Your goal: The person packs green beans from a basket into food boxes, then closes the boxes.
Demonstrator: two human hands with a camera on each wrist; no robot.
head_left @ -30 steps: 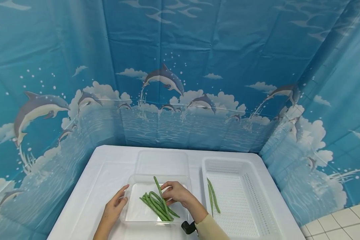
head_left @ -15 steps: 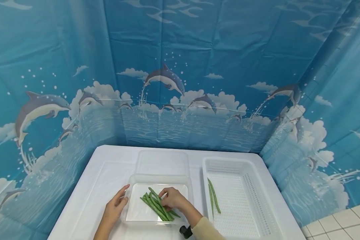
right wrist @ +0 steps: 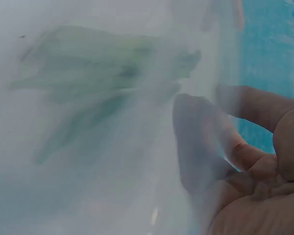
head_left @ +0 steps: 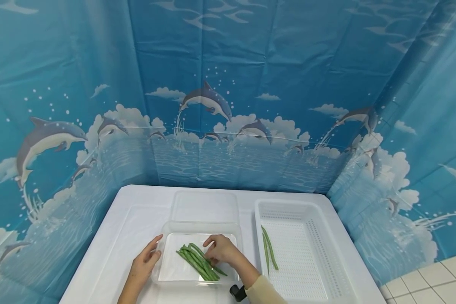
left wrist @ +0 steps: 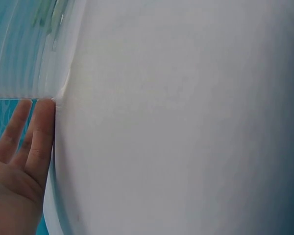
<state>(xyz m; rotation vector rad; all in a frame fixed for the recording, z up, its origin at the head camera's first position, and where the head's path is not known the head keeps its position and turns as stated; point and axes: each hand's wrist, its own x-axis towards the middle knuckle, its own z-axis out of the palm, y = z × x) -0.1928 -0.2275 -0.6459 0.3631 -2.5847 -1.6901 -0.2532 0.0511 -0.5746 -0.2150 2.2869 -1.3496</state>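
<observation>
Over the R side of the green bean pile (head_left: 195, 261): 1 R hand (head_left: 222, 250), mine, fingers loosely bent, thumb apart; no bean seen betw. them, so I'd call it released. Wrist view is hazy, shot thru clear plastic, so exact contact w/ the beans: can't tell. Attached: black wrist unit (head_left: 237, 292), pale sleeve (head_left: 265, 291). Beneath: the pile, approx. a handful, lying diag. on the floor of 1 clear box (head_left: 172, 270). At box's L side: 1 L hand (head_left: 143, 261), also mine, fingers extended, tips against the wall, no grip. Behind box: 1 clear flat panel, prob. the lid (head_left: 205, 205). To R, apart from box: 1 white perforated basket (head_left: 302, 270), w/ 2 beans (head_left: 271, 250) along its L side. Under all: white table (head_left: 144, 217); beyond, dolphin-print curtain (head_left: 232, 164). Risks, my est.: pile may fan out if my R fingers snag a bean on lifting; wrist unit could knock the near rim if I pull back low; box could skid, L fingertips being only a light stop.
</observation>
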